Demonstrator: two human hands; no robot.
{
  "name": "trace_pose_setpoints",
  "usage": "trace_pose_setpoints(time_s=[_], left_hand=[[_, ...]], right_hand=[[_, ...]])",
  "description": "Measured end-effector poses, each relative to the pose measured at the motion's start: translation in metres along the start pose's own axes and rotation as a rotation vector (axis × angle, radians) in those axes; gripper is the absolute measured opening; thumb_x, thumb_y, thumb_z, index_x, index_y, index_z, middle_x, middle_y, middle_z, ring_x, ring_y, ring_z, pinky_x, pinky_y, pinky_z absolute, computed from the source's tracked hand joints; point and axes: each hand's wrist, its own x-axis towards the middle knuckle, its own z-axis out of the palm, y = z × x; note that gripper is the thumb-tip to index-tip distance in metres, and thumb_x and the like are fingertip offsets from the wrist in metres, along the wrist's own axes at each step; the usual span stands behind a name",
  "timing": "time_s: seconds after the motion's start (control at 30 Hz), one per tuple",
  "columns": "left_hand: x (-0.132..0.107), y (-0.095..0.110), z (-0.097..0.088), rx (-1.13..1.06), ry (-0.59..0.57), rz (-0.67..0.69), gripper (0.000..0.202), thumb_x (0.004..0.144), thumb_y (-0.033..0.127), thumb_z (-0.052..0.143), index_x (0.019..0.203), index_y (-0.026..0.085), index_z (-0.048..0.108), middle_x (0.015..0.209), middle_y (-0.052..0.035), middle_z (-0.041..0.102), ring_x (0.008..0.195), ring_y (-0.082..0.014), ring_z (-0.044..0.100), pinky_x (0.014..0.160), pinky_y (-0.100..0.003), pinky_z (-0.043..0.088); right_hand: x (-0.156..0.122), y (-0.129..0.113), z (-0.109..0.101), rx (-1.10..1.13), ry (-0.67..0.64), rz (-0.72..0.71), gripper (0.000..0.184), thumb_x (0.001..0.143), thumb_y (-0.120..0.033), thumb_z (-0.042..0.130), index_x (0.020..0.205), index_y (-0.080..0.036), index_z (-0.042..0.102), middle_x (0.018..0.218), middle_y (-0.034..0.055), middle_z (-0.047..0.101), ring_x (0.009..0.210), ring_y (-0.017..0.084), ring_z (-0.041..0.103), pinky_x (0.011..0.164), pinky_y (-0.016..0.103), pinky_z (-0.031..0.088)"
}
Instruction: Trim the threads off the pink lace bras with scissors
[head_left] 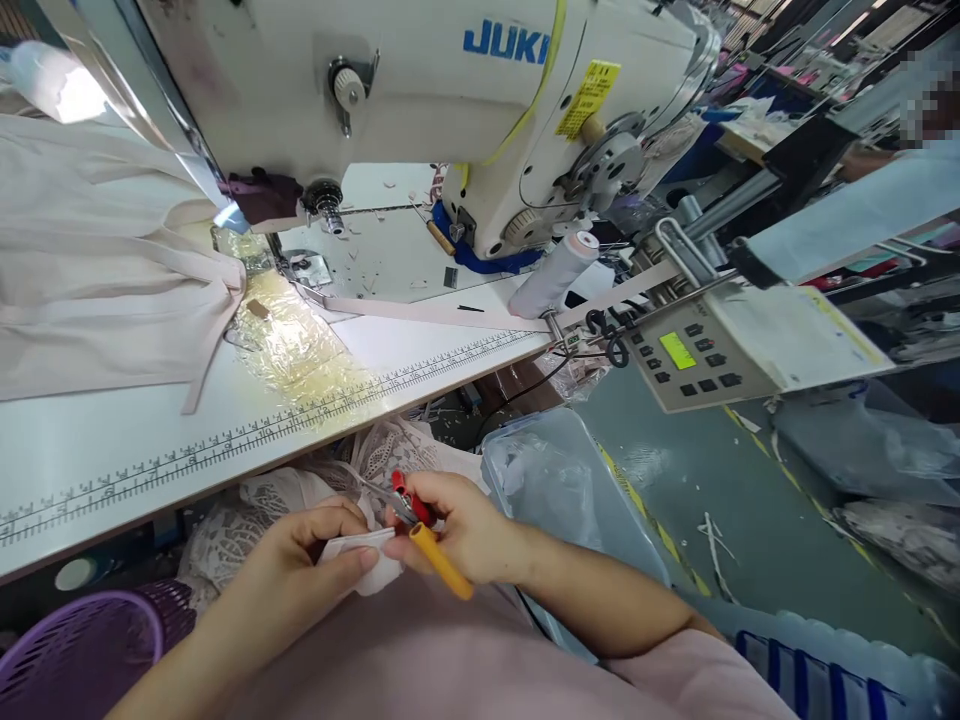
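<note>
My left hand (315,550), at the bottom middle, pinches a folded piece of white fabric (360,541) between thumb and fingers. Beside it, my right hand (465,525) is closed around red-handled scissors (409,500), whose blades lie close to the fabric. A yellow-orange tube-like handle (441,562) sticks out below the same hand; what it belongs to is hidden. White lace fabric (259,510) hangs around and behind both hands, in front of the table edge.
A JUKI sewing machine (420,95) stands on the white table (112,450), which has a printed ruler edge. Pale fabric (97,290) lies left, a pale strip (450,316) crosses rightward. A control box (697,345), clear bin (547,480) and purple basket (82,650) are nearby.
</note>
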Motion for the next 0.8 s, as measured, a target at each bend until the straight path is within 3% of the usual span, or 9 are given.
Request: trace_pose_setpoints(time_s=[0.1, 0.2, 0.37, 0.47, 0.67, 0.8], left_hand=[[-0.004, -0.005, -0.004, 0.092, 0.005, 0.032, 0.021, 0.073, 0.037, 0.065, 0.062, 0.020, 0.068, 0.067, -0.0017, 0.062, 0.066, -0.0172, 0.056, 0.064, -0.026, 0.042], [-0.008, -0.010, -0.006, 0.101, 0.088, 0.044, 0.019, 0.074, 0.037, 0.064, 0.067, 0.020, 0.069, 0.070, -0.0018, 0.063, 0.070, -0.0184, 0.057, 0.066, -0.026, 0.042], [-0.014, -0.016, -0.007, 0.045, 0.105, 0.045, 0.018, 0.075, 0.038, 0.064, 0.072, 0.021, 0.068, 0.071, -0.0007, 0.063, 0.069, -0.0174, 0.056, 0.065, -0.026, 0.042], [-0.019, -0.014, -0.006, -0.015, 0.171, 0.064, 0.015, 0.073, 0.035, 0.067, 0.069, 0.021, 0.069, 0.068, -0.0001, 0.063, 0.067, -0.0162, 0.055, 0.063, -0.024, 0.041], [-0.028, -0.007, 0.001, -0.128, 0.332, 0.138, 0.005, 0.064, 0.025, 0.071, 0.060, 0.023, 0.070, 0.066, 0.0002, 0.063, 0.068, -0.0158, 0.055, 0.065, -0.023, 0.042], [-0.030, -0.008, 0.003, -0.123, 0.339, 0.173, 0.003, 0.063, 0.024, 0.071, 0.061, 0.024, 0.074, 0.073, -0.0021, 0.066, 0.073, -0.0181, 0.058, 0.066, -0.025, 0.044]], right_hand=[[0.002, -0.002, 0.011, 0.027, 0.015, -0.001, 0.037, 0.068, -0.046, 0.070, 0.071, -0.018, 0.045, 0.062, -0.0056, 0.039, 0.055, 0.008, 0.035, 0.049, 0.020, 0.031], [0.001, -0.003, 0.013, 0.009, 0.030, -0.009, 0.034, 0.068, -0.041, 0.069, 0.070, -0.018, 0.044, 0.062, -0.0055, 0.040, 0.055, 0.008, 0.034, 0.049, 0.020, 0.031], [0.000, -0.007, 0.013, -0.009, 0.037, 0.028, 0.040, 0.066, -0.045, 0.072, 0.066, -0.019, 0.040, 0.060, -0.0060, 0.037, 0.055, 0.008, 0.034, 0.049, 0.020, 0.030], [0.000, -0.009, 0.016, -0.011, 0.031, 0.039, 0.044, 0.064, -0.049, 0.073, 0.066, -0.019, 0.040, 0.059, -0.0062, 0.036, 0.054, 0.008, 0.033, 0.049, 0.020, 0.029], [0.000, -0.010, 0.019, -0.038, 0.057, -0.046, 0.048, 0.064, -0.051, 0.074, 0.063, -0.019, 0.038, 0.059, -0.0068, 0.034, 0.054, 0.007, 0.030, 0.048, 0.020, 0.027], [0.000, -0.009, 0.020, -0.054, 0.054, -0.097, 0.045, 0.066, -0.045, 0.072, 0.061, -0.019, 0.035, 0.060, -0.0069, 0.034, 0.054, 0.007, 0.029, 0.048, 0.019, 0.027]])
